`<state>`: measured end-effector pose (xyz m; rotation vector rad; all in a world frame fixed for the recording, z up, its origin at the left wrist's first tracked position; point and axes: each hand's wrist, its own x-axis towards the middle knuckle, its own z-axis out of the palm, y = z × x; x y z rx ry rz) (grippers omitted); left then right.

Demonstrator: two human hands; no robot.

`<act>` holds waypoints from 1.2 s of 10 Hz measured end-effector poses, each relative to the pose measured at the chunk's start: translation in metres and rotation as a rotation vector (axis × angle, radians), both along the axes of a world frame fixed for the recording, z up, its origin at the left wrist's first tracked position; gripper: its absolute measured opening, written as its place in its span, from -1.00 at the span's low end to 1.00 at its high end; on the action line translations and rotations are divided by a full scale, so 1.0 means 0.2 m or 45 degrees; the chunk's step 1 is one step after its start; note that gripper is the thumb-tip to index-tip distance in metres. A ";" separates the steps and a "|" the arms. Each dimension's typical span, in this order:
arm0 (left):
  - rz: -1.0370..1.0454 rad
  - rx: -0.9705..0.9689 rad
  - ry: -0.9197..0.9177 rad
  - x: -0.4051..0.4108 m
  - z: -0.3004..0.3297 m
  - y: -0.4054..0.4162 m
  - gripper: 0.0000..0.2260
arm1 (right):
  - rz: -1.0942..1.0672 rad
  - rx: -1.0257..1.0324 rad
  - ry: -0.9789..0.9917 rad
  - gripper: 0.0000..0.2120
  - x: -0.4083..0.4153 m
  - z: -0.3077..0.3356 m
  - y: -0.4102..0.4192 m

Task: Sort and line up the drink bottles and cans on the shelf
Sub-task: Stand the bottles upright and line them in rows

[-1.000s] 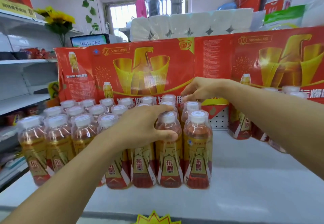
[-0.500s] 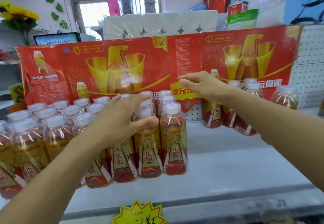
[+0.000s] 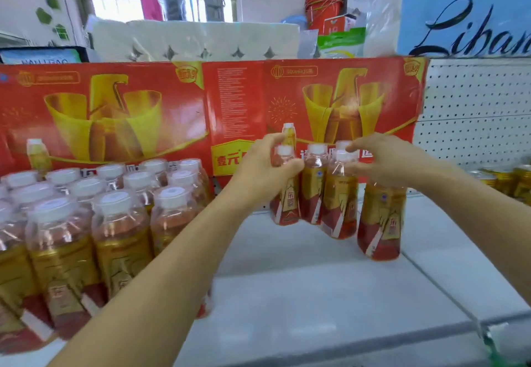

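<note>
Both hands are at a small group of drink bottles standing upright on the white shelf [image 3: 330, 286], to the right of the middle. The left hand [image 3: 263, 167] is curled around the neck of the leftmost bottle [image 3: 284, 194] of this group, with the thumb at its front. The right hand [image 3: 382, 162] lies over the top of the nearest bottle [image 3: 380, 223], so its cap is hidden; the fingers are bent and reach toward the cap of the next bottle [image 3: 339, 197], but I cannot tell if they really hold one of them. Between the two stands one more bottle [image 3: 314, 183]. Well apart, on the left side of the shelf, a big block of the same bottles [image 3: 115, 223] stands close together in rows. Behind all is a red and gold carton [image 3: 143, 114]. Far right, some golden cans [image 3: 505, 180] stand near the white pegboard [image 3: 474, 108]
</note>
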<state>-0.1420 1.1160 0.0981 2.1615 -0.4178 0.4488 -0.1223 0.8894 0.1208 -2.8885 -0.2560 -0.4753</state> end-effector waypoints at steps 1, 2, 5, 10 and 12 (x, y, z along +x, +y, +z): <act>0.197 -0.103 0.218 0.31 -0.02 -0.10 -0.37 | -0.006 -0.231 0.111 -0.61 0.03 0.02 -0.05; 0.303 -0.048 0.290 0.52 -0.06 -0.13 -0.34 | 0.067 -0.305 0.112 -0.66 0.07 -0.01 -0.09; 0.243 0.006 0.279 0.60 -0.07 -0.13 -0.59 | 0.331 -0.121 -0.361 -0.63 0.07 -0.07 -0.07; 0.248 1.056 0.221 0.07 0.14 0.12 -0.57 | 0.594 0.572 0.436 -0.52 0.21 -0.60 0.42; 0.497 1.087 0.445 -0.10 0.31 0.46 -0.39 | 0.579 0.632 0.433 -0.54 0.25 -0.61 0.62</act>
